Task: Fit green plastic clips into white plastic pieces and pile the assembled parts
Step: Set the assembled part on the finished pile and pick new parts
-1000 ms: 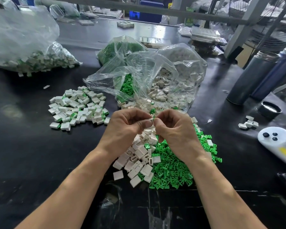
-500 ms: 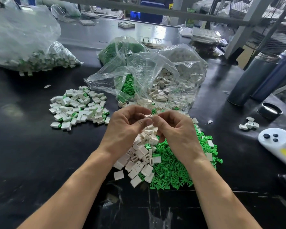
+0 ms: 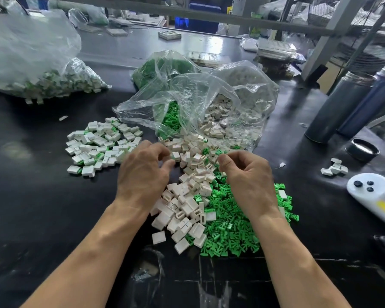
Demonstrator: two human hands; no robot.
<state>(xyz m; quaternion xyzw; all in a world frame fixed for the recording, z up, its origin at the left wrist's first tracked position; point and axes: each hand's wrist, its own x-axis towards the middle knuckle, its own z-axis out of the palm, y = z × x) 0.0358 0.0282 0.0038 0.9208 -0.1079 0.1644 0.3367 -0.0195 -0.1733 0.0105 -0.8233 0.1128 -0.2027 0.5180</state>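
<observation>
Both hands hover apart over the white pieces [image 3: 188, 196]: left hand [image 3: 142, 174] loosely curled, holding nothing visible; right hand [image 3: 248, 177] curled, contents hidden.

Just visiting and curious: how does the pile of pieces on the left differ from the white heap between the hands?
The left pile holds white pieces with green showing in them, so fitted; the white heap is plain, many with open slots. The left pile lies apart from the loose green clips; the white heap touches them and runs up to the clear bag. Both lie loose on the black table.
</observation>
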